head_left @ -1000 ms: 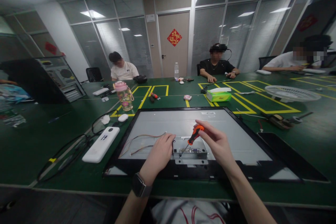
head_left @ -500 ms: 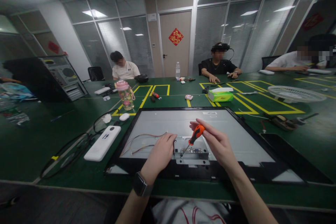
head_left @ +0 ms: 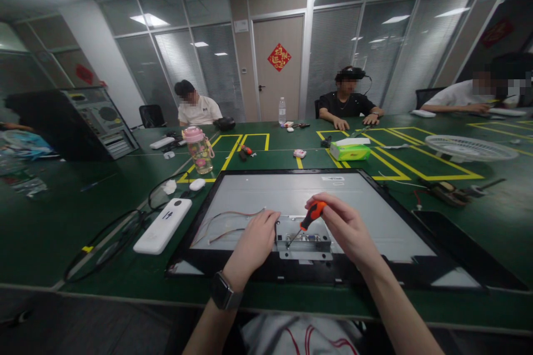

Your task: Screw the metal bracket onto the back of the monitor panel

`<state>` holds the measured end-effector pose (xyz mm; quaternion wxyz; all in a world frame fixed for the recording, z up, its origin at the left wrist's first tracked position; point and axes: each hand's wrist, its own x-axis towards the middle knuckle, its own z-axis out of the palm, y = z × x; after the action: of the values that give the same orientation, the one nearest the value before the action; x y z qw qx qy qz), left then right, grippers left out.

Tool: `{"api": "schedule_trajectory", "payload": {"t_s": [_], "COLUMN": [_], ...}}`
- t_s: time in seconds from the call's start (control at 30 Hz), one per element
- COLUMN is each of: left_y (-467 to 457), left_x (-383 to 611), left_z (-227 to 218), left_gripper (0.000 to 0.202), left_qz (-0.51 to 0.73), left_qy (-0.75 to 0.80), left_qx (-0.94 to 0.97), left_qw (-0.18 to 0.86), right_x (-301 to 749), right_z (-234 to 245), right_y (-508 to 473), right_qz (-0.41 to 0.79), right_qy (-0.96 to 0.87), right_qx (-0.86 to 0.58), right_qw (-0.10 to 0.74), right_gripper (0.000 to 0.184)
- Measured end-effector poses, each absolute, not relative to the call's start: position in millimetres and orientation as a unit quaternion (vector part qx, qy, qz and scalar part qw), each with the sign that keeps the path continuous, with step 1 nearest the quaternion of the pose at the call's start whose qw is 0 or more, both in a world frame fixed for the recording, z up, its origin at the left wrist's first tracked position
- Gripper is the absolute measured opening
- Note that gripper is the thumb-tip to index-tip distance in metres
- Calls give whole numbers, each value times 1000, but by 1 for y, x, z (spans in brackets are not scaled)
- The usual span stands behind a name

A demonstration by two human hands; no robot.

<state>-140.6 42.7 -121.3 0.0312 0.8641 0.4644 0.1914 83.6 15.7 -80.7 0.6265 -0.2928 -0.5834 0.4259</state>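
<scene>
My right hand (head_left: 343,224) has its fingers around the handle end of an orange and black screwdriver (head_left: 310,216). The screwdriver leans, and its tip reaches down to the left end of a metal bracket (head_left: 306,255) with a row of connectors. That bracket lies on a large flat display panel (head_left: 366,205) with a black frame, back side up. My left hand (head_left: 260,233), a watch on its wrist, rests at the bracket's left edge with fingers together; what they grip, if anything, is hidden. Thin cables (head_left: 227,213) lie just left of it.
Left of the panel are a white power bank (head_left: 163,226) and a black cable (head_left: 108,244). Behind it stand a pink-lidded bottle (head_left: 199,150) and a green tissue pack (head_left: 350,151). A dark flat slab (head_left: 462,244) lies at right. People sit across the table.
My right hand has shifted slightly, its fingers closing more around the handle, and the screwdriver leans a little more to the right. My left hand stays put.
</scene>
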Motion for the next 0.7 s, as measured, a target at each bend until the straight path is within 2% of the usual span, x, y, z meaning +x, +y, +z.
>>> {"api": "schedule_trajectory", "payload": {"t_s": [0.1, 0.23, 0.5, 0.7], "left_y": [43, 42, 40, 41], "left_x": [-140, -140, -141, -141], "left_z": [-121, -119, -119, -119], "left_gripper": [45, 44, 45, 45], "left_qz": [187, 188, 194, 192], "left_qy": [465, 463, 463, 463], "left_qx": [865, 865, 864, 865], "left_qw": [33, 36, 34, 29], "right_x": [83, 83, 82, 82], "right_z": [-78, -75, -74, -75], "right_y": [14, 15, 12, 13], "right_qz": [451, 446, 454, 450], "right_qy": [-579, -581, -577, -580], "right_qx": [-287, -259, -274, -266], "right_qw": [616, 629, 621, 625], "right_gripper": [27, 17, 27, 20]}}
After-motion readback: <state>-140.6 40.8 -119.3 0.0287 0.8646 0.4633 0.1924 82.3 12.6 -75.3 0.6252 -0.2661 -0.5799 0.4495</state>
